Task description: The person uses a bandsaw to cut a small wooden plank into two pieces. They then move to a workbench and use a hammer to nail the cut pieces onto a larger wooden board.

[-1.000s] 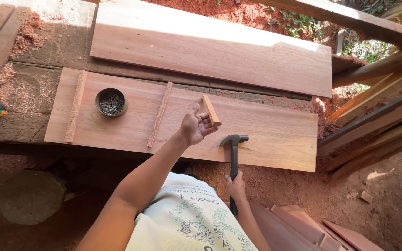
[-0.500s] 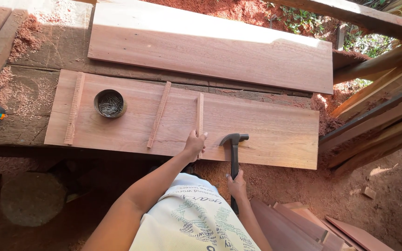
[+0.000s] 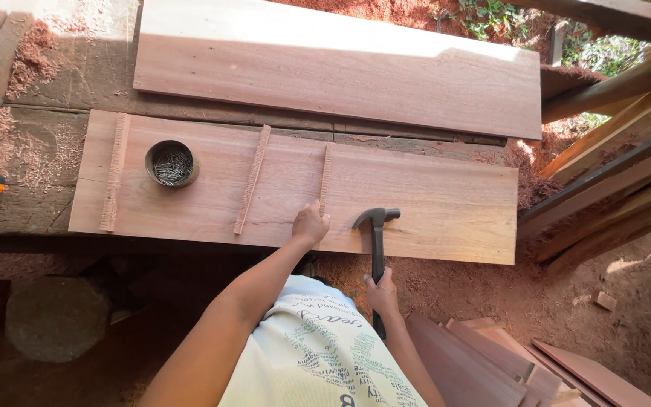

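The left hand (image 3: 310, 224) presses, fingers curled down, on the near end of a thin reddish wooden strip (image 3: 325, 181). A second ago that strip was lifted in the fingers; now it lies flat across the long reddish wooden plank (image 3: 431, 203), so it seems placed. The right hand (image 3: 383, 292) stays wrapped around the black-handled claw hammer (image 3: 376, 230), head resting on the plank. Another slanted strip (image 3: 252, 179) and a round tin of nails (image 3: 172, 163) lie leftward.

Reddish-brown plank (image 3: 431, 203); black hammer (image 3: 377, 234); ridged strip (image 3: 325, 179).
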